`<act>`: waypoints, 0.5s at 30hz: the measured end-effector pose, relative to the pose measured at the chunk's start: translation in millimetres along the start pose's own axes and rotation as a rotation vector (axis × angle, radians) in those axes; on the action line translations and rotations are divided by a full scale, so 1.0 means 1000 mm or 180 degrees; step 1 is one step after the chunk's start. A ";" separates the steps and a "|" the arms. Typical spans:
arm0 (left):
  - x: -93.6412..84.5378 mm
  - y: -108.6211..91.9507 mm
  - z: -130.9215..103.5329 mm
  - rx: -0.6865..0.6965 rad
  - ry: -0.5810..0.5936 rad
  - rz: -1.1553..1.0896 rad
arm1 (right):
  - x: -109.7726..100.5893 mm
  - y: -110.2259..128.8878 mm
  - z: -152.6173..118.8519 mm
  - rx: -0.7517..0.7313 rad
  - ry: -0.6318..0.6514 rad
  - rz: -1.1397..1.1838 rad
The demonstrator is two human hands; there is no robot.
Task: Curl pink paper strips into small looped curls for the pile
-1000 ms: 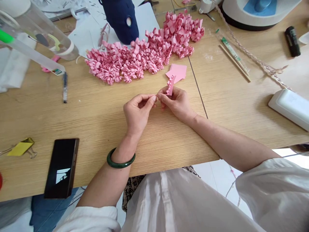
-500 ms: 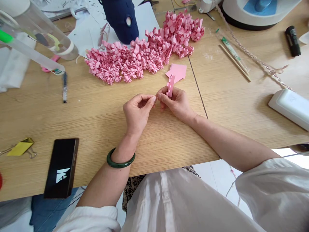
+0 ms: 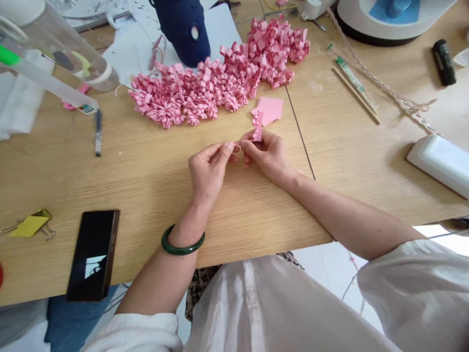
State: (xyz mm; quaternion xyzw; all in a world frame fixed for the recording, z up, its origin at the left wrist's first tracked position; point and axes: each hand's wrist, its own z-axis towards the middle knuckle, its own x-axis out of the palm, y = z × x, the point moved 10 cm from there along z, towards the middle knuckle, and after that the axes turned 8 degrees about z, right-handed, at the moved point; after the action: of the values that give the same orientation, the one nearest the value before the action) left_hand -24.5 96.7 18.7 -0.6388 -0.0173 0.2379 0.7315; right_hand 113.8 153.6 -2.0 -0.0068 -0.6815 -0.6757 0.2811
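Observation:
Between my two hands is a small pink paper strip point(image 3: 259, 128) with a row of tiny curls along its left edge. My right hand point(image 3: 269, 151) is closed on it, the strip standing up above the fingers. My left hand point(image 3: 210, 164), a green bangle on its wrist, pinches at the strip's lower left end; the fingertips hide most of that spot. Just beyond lie a few flat pink paper pieces point(image 3: 271, 110). Behind them spreads a long heap of curled pink paper flowers point(image 3: 205, 90).
A dark blue bottle point(image 3: 185, 32) stands behind the heap. To the left are a clear bottle point(image 3: 78, 54), a pen point(image 3: 98, 133), a phone point(image 3: 93, 254) and a yellow binder clip point(image 3: 32, 224). Thin sticks point(image 3: 356, 95), a braided cord point(image 3: 384, 85) and a white box point(image 3: 441, 164) lie right.
My left hand has shifted slightly up, its thumb now higher at the strip. The paper strip has turned and moved a little in my right fingers.

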 end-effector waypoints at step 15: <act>-0.004 0.002 0.001 0.0014 -0.0119 0.0215 | 0.005 0.000 -0.002 0.0118 0.0140 -0.0143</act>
State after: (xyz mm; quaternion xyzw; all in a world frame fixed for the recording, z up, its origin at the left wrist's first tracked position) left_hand -29.0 96.6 18.3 -0.6328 -0.0089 0.2744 0.7240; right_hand 110.2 149.6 0.1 0.0286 -0.6875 -0.6691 0.2808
